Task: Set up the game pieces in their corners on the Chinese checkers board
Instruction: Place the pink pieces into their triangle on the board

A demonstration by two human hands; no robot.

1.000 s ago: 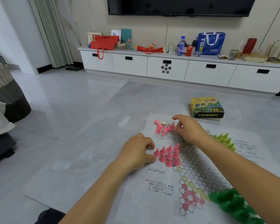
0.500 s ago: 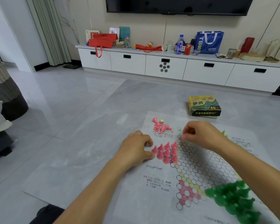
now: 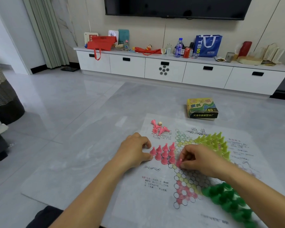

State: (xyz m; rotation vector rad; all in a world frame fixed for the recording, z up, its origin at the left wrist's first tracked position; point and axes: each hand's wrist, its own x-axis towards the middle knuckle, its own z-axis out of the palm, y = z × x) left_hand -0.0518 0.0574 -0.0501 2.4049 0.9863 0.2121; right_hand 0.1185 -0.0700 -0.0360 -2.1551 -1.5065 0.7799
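A paper Chinese checkers board [image 3: 184, 211] lies on the floor. Several pink cone pieces [image 3: 163, 153] stand upright in its left corner. My right hand [image 3: 199, 160] pinches one pink piece [image 3: 179, 162] and holds it down at the right end of that group. My left hand [image 3: 133, 153] rests curled beside the group's left tip, holding nothing that I can see. A loose heap of pink pieces [image 3: 160, 128] lies on the sheet's far left. Yellow-green pieces [image 3: 214, 143] fill a far corner; dark green pieces [image 3: 229, 199] fill the near right one.
The game's yellow-green box [image 3: 202, 108] sits on the floor beyond the board. A small beige bead [image 3: 160, 123] lies among the loose pink pieces. A white TV cabinet [image 3: 171, 69] runs along the far wall. A woven basket [image 3: 0, 89] stands at the left.
My right hand took a pink piece from the loose heap and carried it toward me, down to the right end of the standing pink group. My left hand stayed put.
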